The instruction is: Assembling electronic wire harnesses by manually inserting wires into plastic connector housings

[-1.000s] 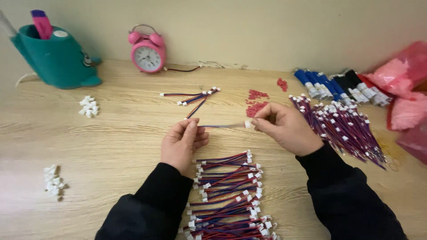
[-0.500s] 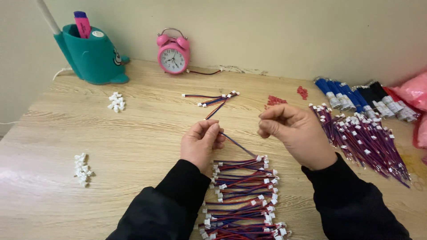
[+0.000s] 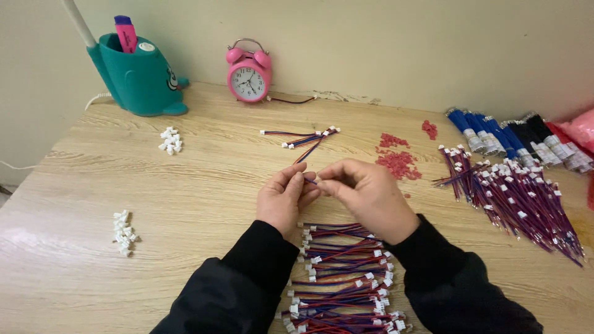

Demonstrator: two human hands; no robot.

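Pinching a Short Wire Between Two Hands

Lying under everything, the wooden table point(image 3: 185, 204) is carrying the work, and the hands are meeting over its middle. Beside the right edge a big pile of purple wires point(image 3: 520, 204) is spreading out like a fan, and just below the wrists a stack of red and blue wires point(image 3: 340, 272) with white plugs is lying in rows. At the back the teal pen holder point(image 3: 139, 77) and the pink alarm clock point(image 3: 249, 75) are standing near the wall.

The left hand point(image 3: 286, 199) and the right hand point(image 3: 366, 193) are touching at the fingertips, each grip pressed together on one short wire point(image 3: 311, 181), which is showing only as a small blue piece between them, above the stack. I judge that the step is going well when both pinches are sitting close to the wire end, so it is not bending, and when the fingers are pushing straight along it.

Compared with half a second before, the hands are now much closer together; then they were holding the wire stretched out in a slanted line, now it is almost hidden.
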